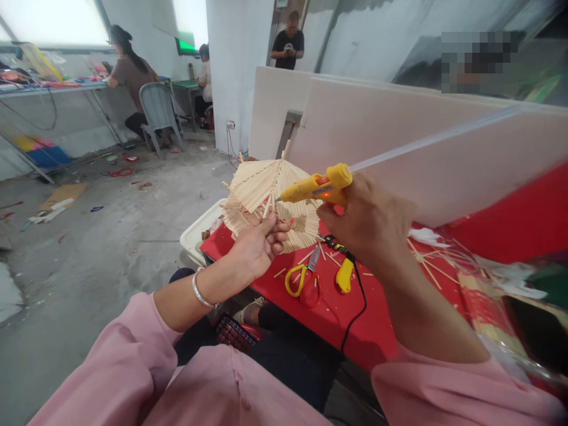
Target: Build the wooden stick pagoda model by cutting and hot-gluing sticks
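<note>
Wooden stick model (256, 182) just beyond left hand (260, 247) and in its pinch, right hand (370, 216) around glue gun (313, 187)

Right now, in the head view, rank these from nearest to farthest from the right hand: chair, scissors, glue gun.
1. Glue gun, held in the right hand.
2. Scissors, on the table, lower left of the hand.
3. Chair, far back at upper left.

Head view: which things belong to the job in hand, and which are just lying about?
Apparently the job:
glue gun, in the right hand
stick model, in the left hand
loose sticks, probably material

Lying about, untouched:
scissors
yellow-handled tool
cardboard-like sheet
</note>
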`<state>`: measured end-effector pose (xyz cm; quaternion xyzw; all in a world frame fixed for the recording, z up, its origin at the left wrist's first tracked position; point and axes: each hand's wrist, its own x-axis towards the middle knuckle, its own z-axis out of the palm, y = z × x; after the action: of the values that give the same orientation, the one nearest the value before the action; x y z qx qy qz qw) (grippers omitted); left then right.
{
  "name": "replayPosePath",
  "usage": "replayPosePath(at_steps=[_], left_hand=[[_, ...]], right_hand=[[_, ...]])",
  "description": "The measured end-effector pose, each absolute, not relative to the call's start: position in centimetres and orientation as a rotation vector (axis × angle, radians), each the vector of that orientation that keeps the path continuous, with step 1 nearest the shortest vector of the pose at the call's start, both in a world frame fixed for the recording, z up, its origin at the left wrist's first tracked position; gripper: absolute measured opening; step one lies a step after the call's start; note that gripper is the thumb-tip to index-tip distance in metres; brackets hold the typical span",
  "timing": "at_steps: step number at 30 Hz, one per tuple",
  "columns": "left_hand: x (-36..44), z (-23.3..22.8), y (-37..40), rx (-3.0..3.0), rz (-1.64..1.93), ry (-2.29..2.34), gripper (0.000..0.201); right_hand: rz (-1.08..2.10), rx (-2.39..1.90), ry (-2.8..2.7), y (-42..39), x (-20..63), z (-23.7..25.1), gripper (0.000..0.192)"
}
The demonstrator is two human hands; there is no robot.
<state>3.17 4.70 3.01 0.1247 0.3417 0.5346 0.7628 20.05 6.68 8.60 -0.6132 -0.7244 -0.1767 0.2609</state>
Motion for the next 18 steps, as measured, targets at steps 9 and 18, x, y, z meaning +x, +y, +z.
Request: replayPosePath(at_steps=[9,18], left_hand=[[3.24,3.33,4.56,0.251,1.173,0.72,0.03],[3.45,3.69,4.77,0.249,1.157,0.806,0.031]], right_hand=[[-0.548,-1.611,-1.986,6.57,20.26,7.92,0.035],[-0.476,-1.657,-1.965,5.91,20.07,8.51,0.034]])
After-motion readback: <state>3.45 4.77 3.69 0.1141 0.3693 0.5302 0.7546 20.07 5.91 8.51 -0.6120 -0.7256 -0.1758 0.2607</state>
